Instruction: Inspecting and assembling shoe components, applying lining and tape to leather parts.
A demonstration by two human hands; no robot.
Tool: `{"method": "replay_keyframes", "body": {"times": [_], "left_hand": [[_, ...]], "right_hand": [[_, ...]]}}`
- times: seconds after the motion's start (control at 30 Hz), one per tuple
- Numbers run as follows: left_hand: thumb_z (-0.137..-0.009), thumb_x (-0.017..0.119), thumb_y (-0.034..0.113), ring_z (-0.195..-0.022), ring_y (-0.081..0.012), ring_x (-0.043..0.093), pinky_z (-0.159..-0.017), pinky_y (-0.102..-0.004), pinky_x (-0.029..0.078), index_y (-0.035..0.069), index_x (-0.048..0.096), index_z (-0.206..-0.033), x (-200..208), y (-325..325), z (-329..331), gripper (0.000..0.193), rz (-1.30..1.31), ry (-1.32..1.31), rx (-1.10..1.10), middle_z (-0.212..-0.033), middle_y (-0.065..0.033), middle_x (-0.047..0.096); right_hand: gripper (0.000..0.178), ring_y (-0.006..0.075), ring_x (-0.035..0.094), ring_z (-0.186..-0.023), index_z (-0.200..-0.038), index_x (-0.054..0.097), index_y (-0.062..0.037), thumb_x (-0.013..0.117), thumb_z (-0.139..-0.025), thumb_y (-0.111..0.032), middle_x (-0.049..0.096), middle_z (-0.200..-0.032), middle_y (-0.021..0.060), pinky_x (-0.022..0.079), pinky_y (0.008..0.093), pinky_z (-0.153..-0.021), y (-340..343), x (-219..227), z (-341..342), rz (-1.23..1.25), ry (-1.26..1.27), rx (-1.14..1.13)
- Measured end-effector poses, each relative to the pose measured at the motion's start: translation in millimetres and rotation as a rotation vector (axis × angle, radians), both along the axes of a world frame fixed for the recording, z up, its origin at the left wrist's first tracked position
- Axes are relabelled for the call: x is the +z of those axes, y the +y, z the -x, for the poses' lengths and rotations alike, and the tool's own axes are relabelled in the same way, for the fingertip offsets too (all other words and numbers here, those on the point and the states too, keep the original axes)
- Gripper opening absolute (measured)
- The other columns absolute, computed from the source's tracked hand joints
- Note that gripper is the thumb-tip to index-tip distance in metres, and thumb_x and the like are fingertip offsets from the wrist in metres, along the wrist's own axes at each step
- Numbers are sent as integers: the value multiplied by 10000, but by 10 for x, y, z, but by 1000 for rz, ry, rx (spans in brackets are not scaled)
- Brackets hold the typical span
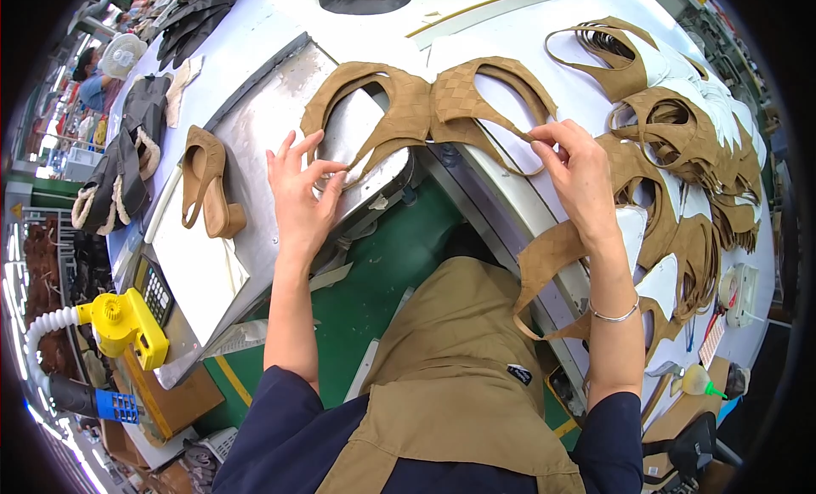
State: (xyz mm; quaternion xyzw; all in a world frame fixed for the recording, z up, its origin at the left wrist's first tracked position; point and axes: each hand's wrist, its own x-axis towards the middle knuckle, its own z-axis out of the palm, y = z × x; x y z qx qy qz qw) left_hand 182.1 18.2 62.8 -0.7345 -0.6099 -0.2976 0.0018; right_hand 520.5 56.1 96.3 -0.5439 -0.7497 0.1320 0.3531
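Two tan woven-pattern shoe uppers lie side by side, meeting at the middle, in front of me. My left hand [302, 184] pinches the thin strap of the left shoe upper [408, 107] between thumb and index finger, its other fingers lifted. Between thumb and fingertips, my right hand [574, 158] grips the strap end of the right shoe upper [463, 99]. Both pieces bridge the gap between a metal-topped table and a white table. A finished tan slingback shoe [204, 175] with a block heel rests on its side to the left.
Several piles of tan uppers [701, 145] cover the right table, and one loose tan upper [548, 260] overhangs its edge. Black straps [136, 158], a calculator [153, 292] and a yellow blower [123, 324] are at left. A small yellow bottle [697, 380] stands at lower right.
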Motion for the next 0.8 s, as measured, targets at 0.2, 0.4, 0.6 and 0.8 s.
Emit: {"method": "replay_keyframes", "body": {"times": [0.2,0.4,0.6,0.8], "left_hand": [[-853,659,90,-1252,-329,506,-1150,-509,253,73,692,-873,236,182,17,43,-159,-140,-16,-1146,-91,646],[-899,643,99,-813,-189,673,-1035,-403,436,23,684,-955,435,548,36,103,-296,-276,-49,-875,-67,716],[-949,628,147,-862,-109,669,-788,-219,496,-24,671,-1009,474,803,21,186,-194,-732,-58,-878,-78,726],[-959,614,131,-898,-150,681,-845,-246,498,-45,655,-1051,500,765,34,203,-156,-726,-47,-935,-110,714]], "right_hand": [[132,170,532,-610,-950,670,-14,652,-856,-106,621,-782,90,450,301,-597,159,155,33,-2,174,-59],[191,109,529,-621,-984,690,-17,651,-866,-162,672,-796,55,449,265,-603,493,329,63,-62,246,-73],[211,77,531,-646,-1015,709,-47,659,-875,-198,661,-770,16,450,244,-613,721,372,134,-95,443,-16],[210,82,524,-634,-1017,710,-53,663,-871,-195,661,-765,10,452,251,-617,674,409,108,-90,374,-24]]}}
